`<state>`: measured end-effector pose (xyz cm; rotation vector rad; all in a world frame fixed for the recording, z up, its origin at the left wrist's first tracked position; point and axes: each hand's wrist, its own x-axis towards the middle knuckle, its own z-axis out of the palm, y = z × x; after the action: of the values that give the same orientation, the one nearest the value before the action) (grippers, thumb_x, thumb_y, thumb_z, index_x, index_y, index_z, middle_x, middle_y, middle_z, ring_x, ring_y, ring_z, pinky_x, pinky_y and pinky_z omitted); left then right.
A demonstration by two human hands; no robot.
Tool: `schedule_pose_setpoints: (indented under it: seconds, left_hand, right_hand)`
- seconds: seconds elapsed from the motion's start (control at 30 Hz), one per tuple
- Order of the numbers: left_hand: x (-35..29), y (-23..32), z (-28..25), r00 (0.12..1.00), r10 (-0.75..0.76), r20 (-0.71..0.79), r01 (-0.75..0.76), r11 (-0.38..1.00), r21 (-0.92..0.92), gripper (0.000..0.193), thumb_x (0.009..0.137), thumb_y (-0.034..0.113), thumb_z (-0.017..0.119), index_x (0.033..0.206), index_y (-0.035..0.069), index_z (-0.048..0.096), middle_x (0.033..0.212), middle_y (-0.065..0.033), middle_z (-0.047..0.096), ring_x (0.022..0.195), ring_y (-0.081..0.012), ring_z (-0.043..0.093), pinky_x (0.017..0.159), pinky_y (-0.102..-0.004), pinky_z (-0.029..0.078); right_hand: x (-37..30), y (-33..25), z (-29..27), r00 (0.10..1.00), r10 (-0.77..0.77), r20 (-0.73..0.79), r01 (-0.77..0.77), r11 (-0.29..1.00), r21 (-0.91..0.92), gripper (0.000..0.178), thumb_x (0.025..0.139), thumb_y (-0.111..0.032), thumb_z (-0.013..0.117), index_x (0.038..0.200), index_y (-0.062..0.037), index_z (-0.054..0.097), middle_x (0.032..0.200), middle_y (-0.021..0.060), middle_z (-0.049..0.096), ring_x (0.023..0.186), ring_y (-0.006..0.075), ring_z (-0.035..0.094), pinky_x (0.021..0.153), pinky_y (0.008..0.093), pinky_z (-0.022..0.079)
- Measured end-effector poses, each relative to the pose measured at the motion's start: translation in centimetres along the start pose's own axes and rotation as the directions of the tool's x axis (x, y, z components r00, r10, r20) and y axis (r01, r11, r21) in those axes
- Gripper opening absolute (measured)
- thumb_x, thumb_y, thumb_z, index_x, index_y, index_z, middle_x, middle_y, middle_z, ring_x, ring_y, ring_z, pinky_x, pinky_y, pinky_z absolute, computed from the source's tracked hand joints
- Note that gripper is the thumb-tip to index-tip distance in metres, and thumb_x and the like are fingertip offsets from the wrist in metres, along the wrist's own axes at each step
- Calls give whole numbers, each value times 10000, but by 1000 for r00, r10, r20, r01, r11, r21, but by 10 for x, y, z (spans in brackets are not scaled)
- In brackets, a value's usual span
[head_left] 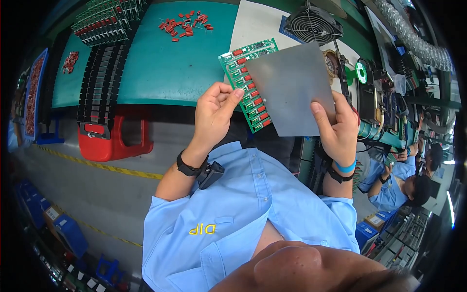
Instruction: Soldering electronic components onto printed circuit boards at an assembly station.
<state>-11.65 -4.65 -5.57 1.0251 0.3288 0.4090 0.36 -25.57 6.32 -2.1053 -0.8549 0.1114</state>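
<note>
My left hand (214,109) pinches the near-left edge of a green circuit board (253,103) between thumb and fingers. A row of red box-shaped components stands along the board's visible side. In my right hand (339,127) is a flat grey sheet (292,90), gripped at its right edge with the thumb on top. The sheet lies over the right part of the board and hides it. Both are held tilted above the front edge of the green bench mat (170,68).
Loose red components (187,24) lie on the mat. Left stand a black slotted rack (103,73), upright boards (104,22) and a red stool (97,146). A black fan (314,25) and green-flanged spool (361,73) sit at the right. Another person (399,182) works far right.
</note>
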Motion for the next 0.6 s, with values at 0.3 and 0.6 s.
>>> schedule_pose_setpoints:
  seconds: [0.3,0.6]
  left_hand:
    - [-4,3,0,996,-90,8,90,996,-22,135,997,120,640,963,-4,597,858,-33,685,685,1,496,588,-178,359]
    - [-2,4,17,1000,-3,18,2,999,41,101,996,117,639,985,23,600,783,29,632,566,23,361,478,-189,230]
  right_hand:
    - [9,25,-7,989,144,-26,-128,940,316,373,944,-88,695,1260,48,551,1031,69,693,848,87,641,761,224,505]
    - [14,56,31,954,261,149,-295,716,633,440,903,-61,734,1275,58,533,1191,118,665,1088,172,636,980,307,489]
